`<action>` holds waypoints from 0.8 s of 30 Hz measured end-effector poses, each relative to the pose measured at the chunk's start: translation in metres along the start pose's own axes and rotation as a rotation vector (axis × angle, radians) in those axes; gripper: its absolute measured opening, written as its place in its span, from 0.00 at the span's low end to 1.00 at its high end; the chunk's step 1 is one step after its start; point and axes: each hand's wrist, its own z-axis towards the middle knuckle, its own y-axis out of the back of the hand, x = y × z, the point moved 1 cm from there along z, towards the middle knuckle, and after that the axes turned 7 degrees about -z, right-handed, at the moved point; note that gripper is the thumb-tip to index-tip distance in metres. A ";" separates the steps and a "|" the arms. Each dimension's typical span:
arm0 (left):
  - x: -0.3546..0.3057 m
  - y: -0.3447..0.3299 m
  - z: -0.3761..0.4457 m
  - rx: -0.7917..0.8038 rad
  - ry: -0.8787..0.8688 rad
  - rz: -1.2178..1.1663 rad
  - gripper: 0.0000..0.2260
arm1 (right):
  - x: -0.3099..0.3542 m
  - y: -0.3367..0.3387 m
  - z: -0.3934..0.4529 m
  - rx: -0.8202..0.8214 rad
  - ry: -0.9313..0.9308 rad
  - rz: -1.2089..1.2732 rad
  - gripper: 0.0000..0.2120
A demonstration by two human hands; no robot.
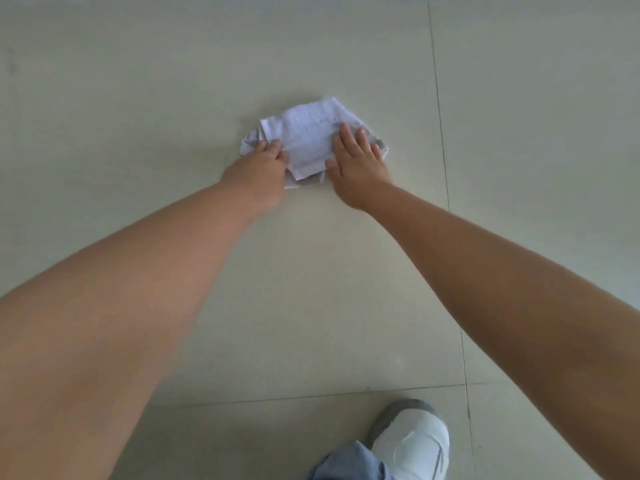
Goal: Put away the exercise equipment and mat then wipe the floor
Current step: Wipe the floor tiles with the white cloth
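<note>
— What do you see from the head view, looking down?

— Both my bare arms reach forward to a white cloth point(311, 136) lying folded and rumpled on the pale tiled floor point(156, 81), a little far of the middle of the scene.

— How is your left hand placed?

— My left hand point(258, 168) sits on the cloth's near left corner. Its fingers point(273, 147) are bent at the knuckles and bunch the fabric under them, so that hand grips the cloth.

— And the right one?

— My right hand point(356, 161) lies flat on the right side of the cloth, fingers straight and slightly spread, the thumb stretched left along the near edge. It presses down rather than grips.

— Is the cloth lifted anywhere?

— No, it lies on the floor; its far corner sticks out beyond both hands, and a small flap shows between my wrists at the near edge.

— What else is there?

— Thin dark grout lines point(440, 109) run far to near on the right and cross another line near me. At the near edge is my white shoe point(412, 441) with a grey toe, and beside it, to the left, a bit of blue-grey trouser leg point(349, 462).
</note>
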 end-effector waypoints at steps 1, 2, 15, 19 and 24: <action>0.003 -0.004 -0.009 0.020 0.006 -0.001 0.22 | 0.004 -0.007 -0.008 0.010 0.010 0.015 0.26; 0.004 -0.008 -0.019 0.036 0.014 -0.009 0.22 | 0.008 -0.014 -0.017 0.026 0.015 0.034 0.26; -0.046 -0.037 -0.058 0.134 -0.145 0.082 0.23 | -0.032 -0.050 -0.106 0.106 -0.148 -0.075 0.27; -0.085 -0.051 -0.048 0.099 -0.331 0.119 0.23 | -0.069 -0.058 -0.137 0.087 -0.305 -0.085 0.27; -0.111 -0.042 -0.015 0.008 -0.333 0.043 0.22 | -0.093 -0.036 -0.098 -0.012 -0.342 0.003 0.26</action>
